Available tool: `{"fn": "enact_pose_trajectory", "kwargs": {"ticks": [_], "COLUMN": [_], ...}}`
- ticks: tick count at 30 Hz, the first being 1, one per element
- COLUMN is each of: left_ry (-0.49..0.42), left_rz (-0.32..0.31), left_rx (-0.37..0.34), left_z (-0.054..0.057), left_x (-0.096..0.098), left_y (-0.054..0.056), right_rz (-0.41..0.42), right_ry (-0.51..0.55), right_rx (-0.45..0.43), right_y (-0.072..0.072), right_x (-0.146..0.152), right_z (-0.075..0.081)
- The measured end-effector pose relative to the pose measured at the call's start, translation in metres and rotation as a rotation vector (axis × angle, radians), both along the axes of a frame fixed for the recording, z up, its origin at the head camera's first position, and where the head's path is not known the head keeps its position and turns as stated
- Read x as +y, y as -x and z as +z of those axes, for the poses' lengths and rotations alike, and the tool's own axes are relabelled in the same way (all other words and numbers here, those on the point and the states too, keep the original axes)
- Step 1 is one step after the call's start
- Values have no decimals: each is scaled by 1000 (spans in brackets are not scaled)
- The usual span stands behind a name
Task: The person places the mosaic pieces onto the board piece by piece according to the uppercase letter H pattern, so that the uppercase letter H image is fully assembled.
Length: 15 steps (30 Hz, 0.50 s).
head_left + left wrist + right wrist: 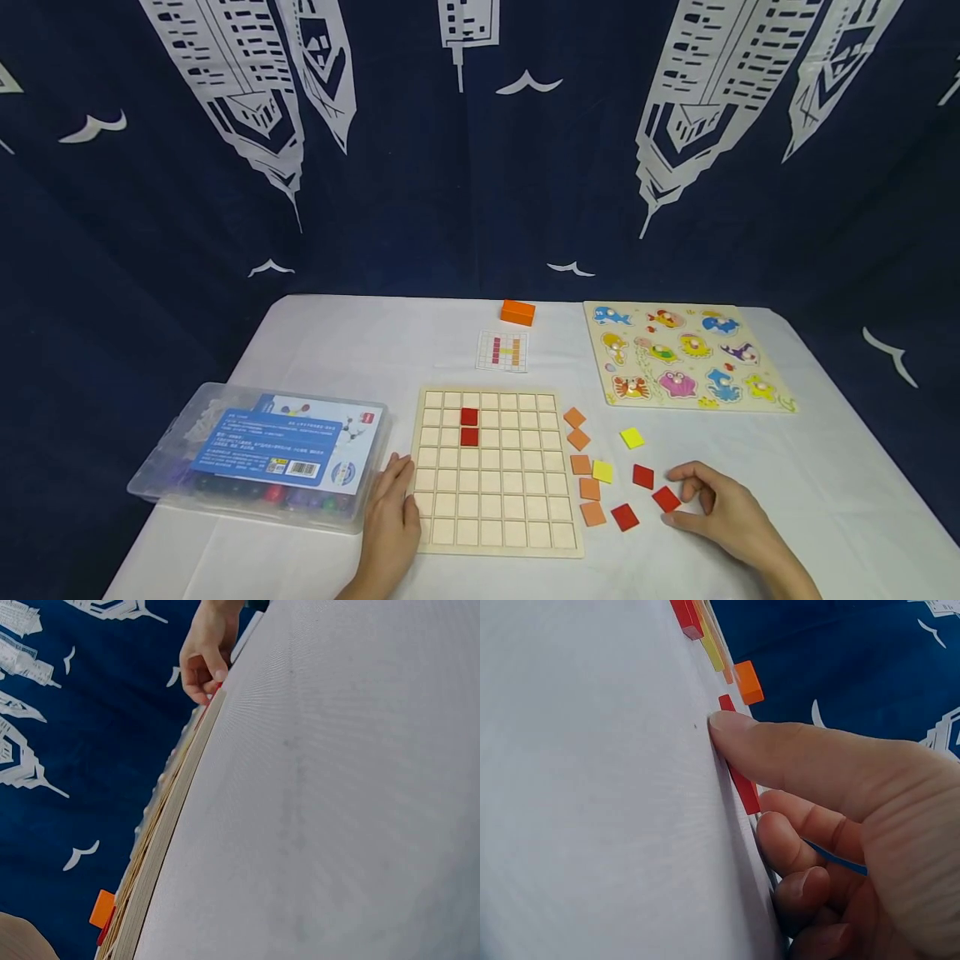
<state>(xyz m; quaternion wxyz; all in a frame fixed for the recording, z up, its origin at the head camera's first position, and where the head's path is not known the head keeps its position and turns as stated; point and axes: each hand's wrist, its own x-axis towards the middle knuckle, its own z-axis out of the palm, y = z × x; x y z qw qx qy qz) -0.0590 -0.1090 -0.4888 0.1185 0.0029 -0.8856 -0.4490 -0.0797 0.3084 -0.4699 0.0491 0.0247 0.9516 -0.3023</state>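
A wooden grid board lies on the table with two red square tiles set one above the other in its upper left part. My left hand rests at the board's left edge, fingers extended along the rim. To the board's right, my right hand has its thumb and index finger at opposite sides of a red tile lying by the tabletop. The right wrist view shows the thumb overlapping this red tile, the other fingers curled. Nearby are loose red tiles, yellow tiles and several orange tiles.
A pattern card lies beyond the board, with an orange block behind it. A sea-animal peg puzzle occupies the back right. Left of the board sits a clear plastic case with a blue label.
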Motion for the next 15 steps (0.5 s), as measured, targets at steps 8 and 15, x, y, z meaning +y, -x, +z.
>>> {"fn": "enact_pose_trajectory", "kwargs": {"ticks": [8, 15], "left_ry": [1, 6], "left_rz": [-3, 0], "left_rx": [8, 10], "left_z": [-1, -1], "left_x": [0, 0], "left_y": [0, 0], "right_rz": [-12, -26], "right_ry": [-7, -18], "right_rx": [-41, -61], "right_y": [1, 1], "right_x": [1, 2], "right_z": [0, 0]}}
